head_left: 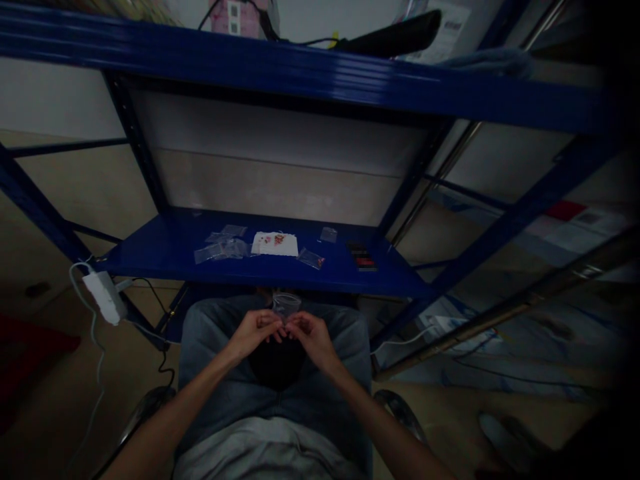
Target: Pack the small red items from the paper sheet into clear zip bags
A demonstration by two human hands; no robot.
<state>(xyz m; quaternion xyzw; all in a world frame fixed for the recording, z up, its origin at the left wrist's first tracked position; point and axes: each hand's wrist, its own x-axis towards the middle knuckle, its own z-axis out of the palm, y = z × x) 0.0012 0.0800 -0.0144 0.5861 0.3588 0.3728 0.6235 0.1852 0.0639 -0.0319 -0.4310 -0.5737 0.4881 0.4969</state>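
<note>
Between both hands, above my lap, is a small clear zip bag (287, 304). My left hand (261, 328) pinches its lower left side, and my right hand (306, 329) pinches its lower right side, with the fingertips of both close together. Whether anything lies inside the bag is too dim to tell. Ahead on the blue shelf (165, 257) lies a white sheet (285, 249) with small red and pinkish pieces (279, 239) on it. Left of the sheet are several clear bags (223, 248). A clear bag with small reddish bits (312, 259) touches or nearly touches the sheet's right corner.
Farther right on the shelf are another clear bag (329, 234) and a dark, red-striped flat item (362, 257). A white power strip (105, 297) hangs at the left post. The upper blue beam (300, 67) crosses above, with a black long object (395, 37) on top.
</note>
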